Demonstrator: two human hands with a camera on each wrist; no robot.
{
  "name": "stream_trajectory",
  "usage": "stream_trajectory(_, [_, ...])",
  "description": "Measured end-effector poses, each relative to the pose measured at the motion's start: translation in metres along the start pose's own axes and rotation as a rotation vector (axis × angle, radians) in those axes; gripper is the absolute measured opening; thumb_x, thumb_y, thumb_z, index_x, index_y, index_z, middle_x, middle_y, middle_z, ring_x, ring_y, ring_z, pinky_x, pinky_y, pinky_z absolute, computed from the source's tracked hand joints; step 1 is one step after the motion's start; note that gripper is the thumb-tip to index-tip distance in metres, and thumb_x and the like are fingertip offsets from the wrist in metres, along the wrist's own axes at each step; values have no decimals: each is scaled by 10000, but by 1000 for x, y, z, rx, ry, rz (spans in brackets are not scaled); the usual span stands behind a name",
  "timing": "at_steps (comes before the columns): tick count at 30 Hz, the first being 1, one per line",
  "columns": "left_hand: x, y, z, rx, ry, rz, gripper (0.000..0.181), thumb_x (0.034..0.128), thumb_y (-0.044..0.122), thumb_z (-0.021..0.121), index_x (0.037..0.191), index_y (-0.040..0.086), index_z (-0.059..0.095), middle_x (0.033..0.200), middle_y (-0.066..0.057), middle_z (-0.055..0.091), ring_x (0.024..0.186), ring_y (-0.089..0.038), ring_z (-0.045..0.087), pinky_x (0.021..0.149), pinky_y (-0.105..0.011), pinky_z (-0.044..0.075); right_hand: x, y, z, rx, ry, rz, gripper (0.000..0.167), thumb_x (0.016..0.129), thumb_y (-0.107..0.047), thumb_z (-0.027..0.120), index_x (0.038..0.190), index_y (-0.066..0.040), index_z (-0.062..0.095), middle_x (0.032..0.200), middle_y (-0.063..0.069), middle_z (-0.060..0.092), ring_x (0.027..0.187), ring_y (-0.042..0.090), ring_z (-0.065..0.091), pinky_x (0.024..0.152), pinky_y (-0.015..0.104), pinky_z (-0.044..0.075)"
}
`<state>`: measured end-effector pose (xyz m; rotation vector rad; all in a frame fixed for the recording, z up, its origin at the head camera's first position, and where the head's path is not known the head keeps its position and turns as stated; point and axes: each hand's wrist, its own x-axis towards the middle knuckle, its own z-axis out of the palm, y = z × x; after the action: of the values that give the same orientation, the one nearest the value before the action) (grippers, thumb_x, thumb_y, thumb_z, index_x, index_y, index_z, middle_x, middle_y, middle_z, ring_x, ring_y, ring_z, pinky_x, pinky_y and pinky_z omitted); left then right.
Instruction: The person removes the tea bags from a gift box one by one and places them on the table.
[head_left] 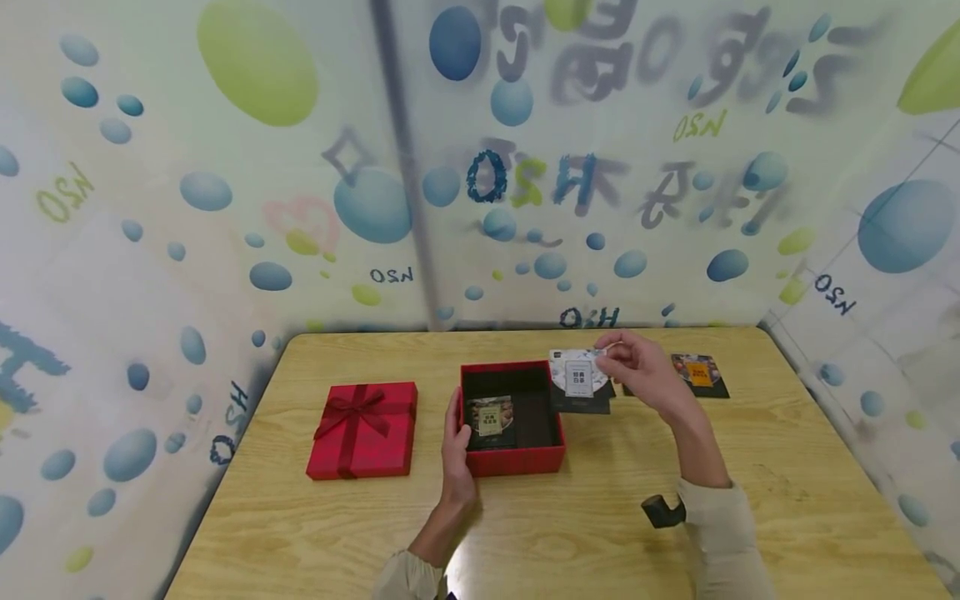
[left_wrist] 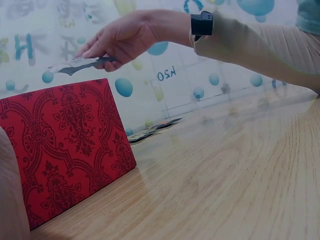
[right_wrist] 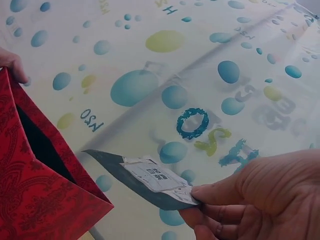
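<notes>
An uncovered red gift box (head_left: 517, 462) stands on the table. My left hand (head_left: 456, 458) grips its left wall, with the thumb over the rim. Inside, at the left, lies a dark tea sachet (head_left: 491, 421) with a gold label. Over the box's right rim, my right hand (head_left: 641, 371) pinches a flat white-and-black tea sachet (head_left: 580, 379) by its right edge, between thumb and fingers. In the right wrist view this sachet (right_wrist: 150, 177) is tilted, apart from the box (right_wrist: 45, 190). The left wrist view shows the box's patterned red side (left_wrist: 70, 145).
A red lid (head_left: 362, 433) with a dark red ribbon bow lies to the left of the box. At the back right, another sachet (head_left: 701, 375) with an orange label lies flat, a dark one partly hidden behind my right hand. A patterned curtain (head_left: 525, 250) hangs behind the wooden table (head_left: 570, 533).
</notes>
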<state>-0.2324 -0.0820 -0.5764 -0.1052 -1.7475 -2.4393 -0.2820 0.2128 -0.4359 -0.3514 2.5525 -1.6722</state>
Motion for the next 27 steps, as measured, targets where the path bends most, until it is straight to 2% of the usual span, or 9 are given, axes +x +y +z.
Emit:
stream_trajectory(6, [0, -1, -1, -1, 8, 12, 636, 1044, 71, 274, 1673, 74, 178, 1721, -157, 194, 1557, -350, 173, 1215, -480, 205, -1, 1, -4, -17, -20, -14, 249, 1060, -111, 590, 1260, 37, 572, 1010, 202, 694, 859, 189, 628, 796, 258, 521])
stream_trajectory(14, [-1, -1, 0, -13, 10, 6, 636, 1047, 76, 279, 1675, 77, 172, 1724, -142, 197, 1561, -354, 160, 1216, -504, 189, -3, 3, -7, -47, -33, -23, 209, 1053, -90, 596, 1225, 28, 586, 1016, 193, 683, 871, 274, 638, 776, 264, 507])
stream_trajectory(27, [0, -1, -1, -7, 5, -2, 632, 1050, 74, 271, 1674, 74, 170, 1722, -136, 201, 1553, -357, 168, 1217, -497, 213, -5, 3, -8, -71, -48, -9, 176, 1050, -69, 592, 1208, 9, 604, 1027, 178, 673, 872, 257, 619, 765, 285, 496])
